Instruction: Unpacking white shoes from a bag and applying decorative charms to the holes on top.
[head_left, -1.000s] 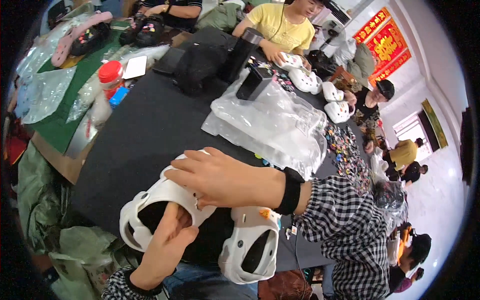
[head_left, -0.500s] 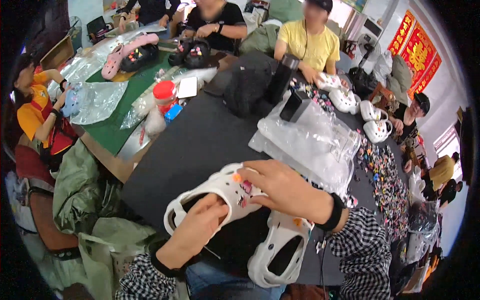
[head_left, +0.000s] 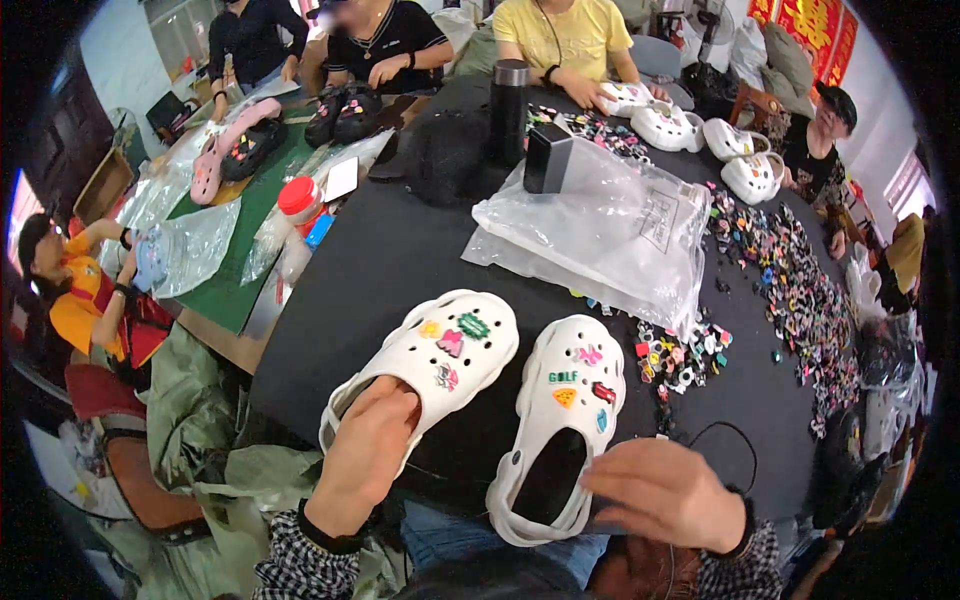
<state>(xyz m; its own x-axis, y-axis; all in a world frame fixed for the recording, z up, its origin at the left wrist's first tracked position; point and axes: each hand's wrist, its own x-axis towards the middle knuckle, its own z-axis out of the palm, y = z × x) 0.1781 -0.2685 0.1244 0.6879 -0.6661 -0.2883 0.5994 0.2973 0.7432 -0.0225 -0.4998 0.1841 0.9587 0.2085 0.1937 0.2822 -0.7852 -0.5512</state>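
My left hand (head_left: pixel 368 455) reaches into the foot opening of a white clog (head_left: pixel 487 330), its fingers closed on the upper from inside and partly hidden. That clog is tilted, toe away from me, with green, pink and yellow charms on its top. To its right lies a second white clog (head_left: pixel 542 355), also toe away, bearing pink, green, yellow, red and blue charms. My right hand (head_left: pixel 665 490) is beside this clog's opening, somewhat blurred, fingers stretched toward its side rim. Whether the fingertips touch the rim I cannot tell. Nothing shows in my right hand.
A clear plastic bag (head_left: pixel 610 225) lies on the black tabletop (head_left: pixel 350 290) beyond the clogs. Loose charms (head_left: pixel 800 300) spread along the right. A black bottle (head_left: pixel 508 115) and a black box (head_left: pixel 549 158) stand farther back. Co-workers handle other clogs (head_left: pixel 665 128) around the table.
My right hand has left the left clog's top and moved down and right beside the other clog. The left clog now lies clear of the second one, and its charms show. The view has shifted.
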